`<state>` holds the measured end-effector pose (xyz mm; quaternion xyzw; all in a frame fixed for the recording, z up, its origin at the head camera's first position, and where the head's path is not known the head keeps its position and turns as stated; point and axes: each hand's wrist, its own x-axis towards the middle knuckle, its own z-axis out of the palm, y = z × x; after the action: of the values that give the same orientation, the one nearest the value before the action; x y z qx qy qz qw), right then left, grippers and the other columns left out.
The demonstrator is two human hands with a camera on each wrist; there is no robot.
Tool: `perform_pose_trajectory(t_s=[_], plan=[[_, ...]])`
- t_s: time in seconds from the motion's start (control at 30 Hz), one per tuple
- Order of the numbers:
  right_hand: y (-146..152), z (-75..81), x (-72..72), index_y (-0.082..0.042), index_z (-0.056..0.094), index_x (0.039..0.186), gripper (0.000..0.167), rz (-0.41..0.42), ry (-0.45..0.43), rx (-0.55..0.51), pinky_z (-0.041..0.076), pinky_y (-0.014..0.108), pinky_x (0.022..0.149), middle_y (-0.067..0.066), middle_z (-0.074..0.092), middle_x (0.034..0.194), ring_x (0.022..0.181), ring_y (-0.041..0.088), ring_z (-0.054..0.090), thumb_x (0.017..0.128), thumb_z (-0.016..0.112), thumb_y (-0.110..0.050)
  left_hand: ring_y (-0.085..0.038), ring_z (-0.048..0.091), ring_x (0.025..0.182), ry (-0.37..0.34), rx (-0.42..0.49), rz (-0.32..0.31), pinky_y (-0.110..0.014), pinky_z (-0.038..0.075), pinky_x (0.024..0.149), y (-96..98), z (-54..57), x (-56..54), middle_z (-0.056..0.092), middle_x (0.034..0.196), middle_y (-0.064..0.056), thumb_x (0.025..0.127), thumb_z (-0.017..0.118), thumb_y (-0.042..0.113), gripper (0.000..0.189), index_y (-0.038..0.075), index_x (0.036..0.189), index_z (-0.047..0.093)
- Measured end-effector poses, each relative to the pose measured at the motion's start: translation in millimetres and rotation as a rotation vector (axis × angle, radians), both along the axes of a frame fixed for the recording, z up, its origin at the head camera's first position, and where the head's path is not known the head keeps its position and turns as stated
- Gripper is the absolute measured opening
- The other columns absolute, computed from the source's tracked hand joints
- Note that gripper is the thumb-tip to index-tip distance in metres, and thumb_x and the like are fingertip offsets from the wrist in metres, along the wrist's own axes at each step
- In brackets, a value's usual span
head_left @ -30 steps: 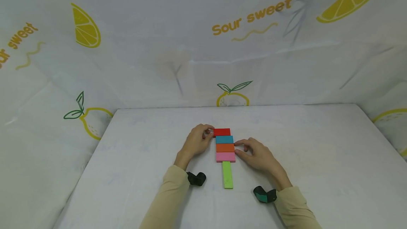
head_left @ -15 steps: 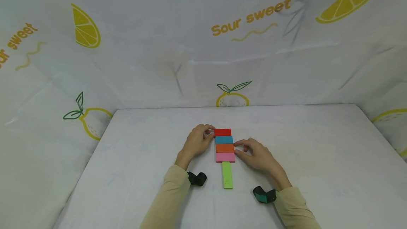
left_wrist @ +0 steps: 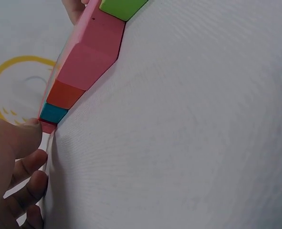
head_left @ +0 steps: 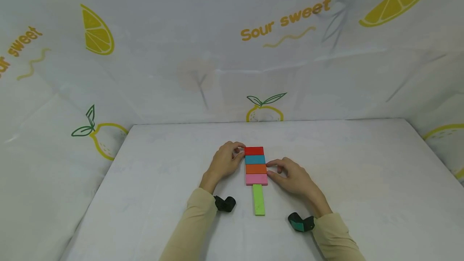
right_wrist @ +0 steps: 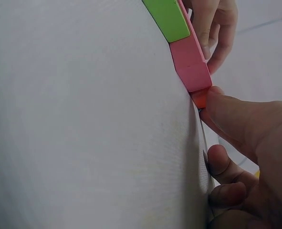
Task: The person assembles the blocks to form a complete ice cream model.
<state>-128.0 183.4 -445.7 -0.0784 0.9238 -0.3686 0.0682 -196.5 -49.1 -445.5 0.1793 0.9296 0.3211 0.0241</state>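
Observation:
Flat blocks lie in a column in the head view: red (head_left: 253, 151) at the far end, then blue (head_left: 255, 160), orange (head_left: 255, 168) and pink (head_left: 256, 179). A lime-green block (head_left: 258, 199) runs lengthwise from the pink block's near side. At the red block's left end, my left hand (head_left: 224, 161) touches with its thumb and index finger. From the other side, my right hand (head_left: 293, 177) has its fingertips against the right end of the orange block. In the right wrist view the thumb (right_wrist: 231, 112) covers part of that orange block (right_wrist: 199, 98).
A white-covered table (head_left: 355, 164) surrounds the column on all sides. Behind it hangs a white cloth (head_left: 163, 51) printed with lemons and lettering. Black bands with small mounts sit at both wrists.
The red block has slid slightly right, so its ends now sit nearly level with the blue block's. My left fingertips shifted slightly with it; the right hand stays nearly still.

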Motion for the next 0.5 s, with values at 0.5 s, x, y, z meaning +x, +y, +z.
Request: perform_pose_trajectory(t_s=[0.5], plan=[[-1.3, 1.0, -0.9, -0.014, 0.072, 0.123, 0.031, -0.008, -0.016, 0.011, 0.032, 0.028, 0.064, 0.003, 0.054, 0.089, 0.082, 0.017, 0.047, 0.095, 0.072, -0.027, -0.015, 0.056, 0.085, 0.001, 0.032, 0.000, -0.025, 0.048, 0.076, -4.5, -5.4, 3.0, 0.068, 0.109, -0.009, 0.099, 0.066, 0.018, 0.033, 0.012, 0.132, 0.065]])
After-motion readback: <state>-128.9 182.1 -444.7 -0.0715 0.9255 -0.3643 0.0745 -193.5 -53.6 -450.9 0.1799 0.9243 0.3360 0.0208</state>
